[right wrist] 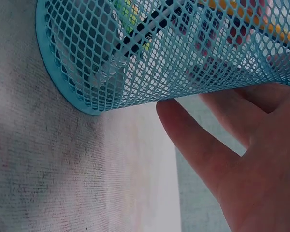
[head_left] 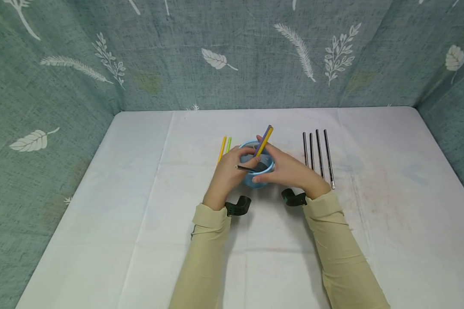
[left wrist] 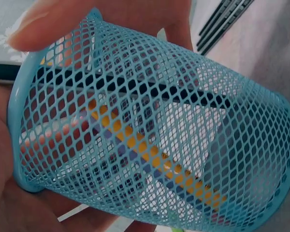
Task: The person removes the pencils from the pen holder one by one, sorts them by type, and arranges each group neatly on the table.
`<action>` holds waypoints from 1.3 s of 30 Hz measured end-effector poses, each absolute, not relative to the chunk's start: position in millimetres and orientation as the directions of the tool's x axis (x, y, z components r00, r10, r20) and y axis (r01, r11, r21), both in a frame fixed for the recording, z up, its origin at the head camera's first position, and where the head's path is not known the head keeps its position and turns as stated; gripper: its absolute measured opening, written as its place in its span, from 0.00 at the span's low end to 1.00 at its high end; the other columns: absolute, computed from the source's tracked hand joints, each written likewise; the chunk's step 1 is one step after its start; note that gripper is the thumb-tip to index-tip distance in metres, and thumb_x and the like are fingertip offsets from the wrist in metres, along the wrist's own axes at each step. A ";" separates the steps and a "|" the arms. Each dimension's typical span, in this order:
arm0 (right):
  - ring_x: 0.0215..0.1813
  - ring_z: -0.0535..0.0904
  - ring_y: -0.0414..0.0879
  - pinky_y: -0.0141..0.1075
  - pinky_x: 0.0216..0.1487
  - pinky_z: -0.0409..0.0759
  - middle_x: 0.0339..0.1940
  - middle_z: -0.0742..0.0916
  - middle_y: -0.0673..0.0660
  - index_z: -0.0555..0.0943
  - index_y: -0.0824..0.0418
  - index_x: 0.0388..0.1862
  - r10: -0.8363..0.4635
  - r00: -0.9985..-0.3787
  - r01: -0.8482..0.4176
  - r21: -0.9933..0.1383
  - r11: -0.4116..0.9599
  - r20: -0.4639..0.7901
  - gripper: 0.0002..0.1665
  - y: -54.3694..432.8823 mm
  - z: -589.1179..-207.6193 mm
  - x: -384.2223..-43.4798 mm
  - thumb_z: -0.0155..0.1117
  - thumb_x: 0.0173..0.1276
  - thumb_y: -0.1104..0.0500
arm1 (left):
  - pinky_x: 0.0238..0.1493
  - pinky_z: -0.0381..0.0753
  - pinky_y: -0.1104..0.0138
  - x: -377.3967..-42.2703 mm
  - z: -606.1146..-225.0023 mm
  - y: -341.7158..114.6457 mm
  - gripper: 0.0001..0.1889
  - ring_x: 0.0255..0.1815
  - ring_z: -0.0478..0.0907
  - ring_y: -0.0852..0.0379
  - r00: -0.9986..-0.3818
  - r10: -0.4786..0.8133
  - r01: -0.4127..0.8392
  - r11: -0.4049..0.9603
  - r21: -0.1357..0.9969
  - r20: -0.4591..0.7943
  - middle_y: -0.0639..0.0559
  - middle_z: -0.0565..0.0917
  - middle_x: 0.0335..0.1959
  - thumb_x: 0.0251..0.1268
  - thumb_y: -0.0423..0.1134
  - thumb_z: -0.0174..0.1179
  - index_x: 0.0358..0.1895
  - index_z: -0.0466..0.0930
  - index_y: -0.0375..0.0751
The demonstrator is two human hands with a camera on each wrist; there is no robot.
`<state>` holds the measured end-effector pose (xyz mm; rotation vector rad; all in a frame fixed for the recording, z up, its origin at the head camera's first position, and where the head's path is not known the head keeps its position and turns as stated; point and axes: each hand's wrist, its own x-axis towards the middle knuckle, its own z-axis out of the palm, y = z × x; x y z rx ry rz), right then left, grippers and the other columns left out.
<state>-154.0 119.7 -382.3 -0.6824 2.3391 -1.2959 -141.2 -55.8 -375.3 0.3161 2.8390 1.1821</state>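
A light-blue mesh pencil cup [head_left: 255, 182] is between the two hands above the white table. My right hand [head_left: 288, 169] grips its right side, thumb near the front and fingers at the back. From the left, my left hand [head_left: 230, 169] reaches over the rim. Its fingers dip inside and pinch a yellow pencil [head_left: 266, 141] and a purple pencil [head_left: 260, 145], which slant out of the cup. A black pencil [head_left: 245, 168] leans over the rim beneath the left thumb. Through the mesh, the left wrist view shows the yellow pencil [left wrist: 157, 159] and black pencil [left wrist: 150, 89] crossing the inside.
Several black pencils [head_left: 319, 152] lie side by side on the table [head_left: 390, 240] at right. A yellow-orange pencil [head_left: 222, 148] and a green pencil [head_left: 228, 144] lie left of the cup, partly behind the left hand. A leaf-patterned grey-green curtain [head_left: 236, 86] surrounds the table's back and sides.
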 end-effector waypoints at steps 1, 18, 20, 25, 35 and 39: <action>0.68 0.51 0.47 0.48 0.61 0.58 0.70 0.56 0.51 0.40 0.35 0.69 -0.578 -0.811 -0.232 -0.858 0.459 -0.091 0.59 119.1 -381.9 -153.6 0.69 0.48 0.41 | 0.42 0.73 0.61 -140.9 -375.1 -56.1 0.19 0.43 0.73 0.54 -0.979 0.200 0.163 0.681 0.714 0.032 0.49 0.77 0.46 0.60 0.50 0.53 0.48 0.79 0.43; 0.61 0.64 0.56 0.48 0.55 0.66 0.70 0.56 0.55 0.42 0.36 0.70 -0.522 -0.823 -0.046 -0.890 0.455 -0.224 0.57 121.2 -366.4 -147.3 0.68 0.49 0.42 | 0.42 0.72 0.63 -140.2 -377.6 -57.5 0.16 0.42 0.74 0.55 -0.982 0.157 0.184 0.625 0.758 0.109 0.52 0.78 0.43 0.62 0.47 0.52 0.48 0.80 0.44; 0.61 0.64 0.57 0.49 0.55 0.66 0.69 0.56 0.56 0.43 0.40 0.71 -0.516 -0.824 -0.033 -0.888 0.459 -0.236 0.56 121.6 -359.8 -144.9 0.68 0.50 0.44 | 0.45 0.72 0.63 -140.0 -377.5 -57.3 0.17 0.46 0.73 0.55 -0.983 0.144 0.178 0.614 0.769 0.113 0.53 0.77 0.46 0.62 0.47 0.52 0.48 0.79 0.43; 0.60 0.66 0.57 0.49 0.53 0.68 0.69 0.57 0.57 0.46 0.41 0.70 -0.510 -0.830 -0.052 -0.878 0.476 -0.227 0.53 124.0 -352.0 -141.6 0.68 0.52 0.45 | 0.51 0.70 0.62 -140.4 -376.5 -59.7 0.16 0.53 0.71 0.57 -0.978 0.135 0.210 0.599 0.773 0.161 0.53 0.76 0.50 0.63 0.49 0.51 0.45 0.81 0.44; 0.64 0.59 0.52 0.48 0.54 0.67 0.69 0.56 0.53 0.48 0.39 0.69 -0.502 -0.834 -0.023 -0.896 0.443 -0.227 0.51 130.4 -351.6 -143.1 0.68 0.52 0.47 | 0.52 0.69 0.62 -142.0 -369.6 -71.9 0.15 0.54 0.68 0.68 -0.967 0.086 0.250 0.467 0.848 0.238 0.62 0.77 0.49 0.62 0.52 0.52 0.40 0.82 0.49; 0.63 0.61 0.53 0.47 0.54 0.68 0.66 0.62 0.52 0.50 0.38 0.68 -0.513 -0.831 -0.016 -0.911 0.412 -0.217 0.51 132.6 -354.6 -145.6 0.69 0.52 0.50 | 0.44 0.72 0.64 -140.9 -365.3 -74.3 0.14 0.46 0.72 0.68 -0.968 0.042 0.241 0.421 0.874 0.246 0.65 0.79 0.41 0.62 0.53 0.52 0.39 0.81 0.52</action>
